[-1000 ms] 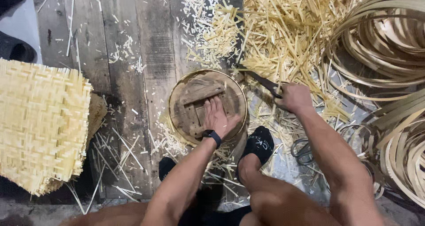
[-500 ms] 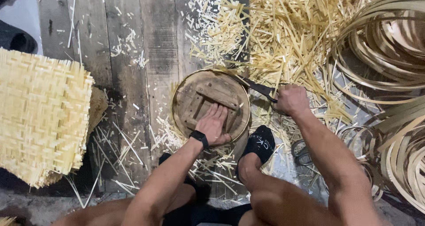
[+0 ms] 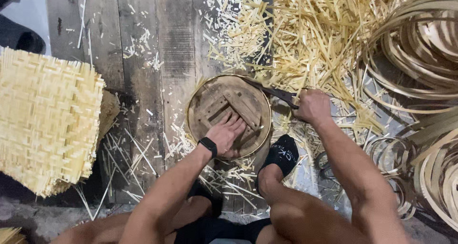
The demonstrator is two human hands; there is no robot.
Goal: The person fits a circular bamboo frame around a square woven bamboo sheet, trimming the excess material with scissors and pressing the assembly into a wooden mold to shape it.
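You are pressing your left hand [image 3: 228,135], palm flat, on the round brown wooden form [image 3: 229,115] on the plank floor, your right hand [image 3: 312,105] clenching a dark-bladed knife [image 3: 272,91] at its bamboo-rimmed far edge (trimming, apparently). The next stroke is calling for a steady form.

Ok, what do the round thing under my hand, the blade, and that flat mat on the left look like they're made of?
The round brown disc under the left hand looks like worn, unfinished wood planks ringed by a pale bent strip. The dark slim blade in the right hand seems dull metal. The pale yellow woven mat appears to be plaited bamboo-like strips, raw and matte.
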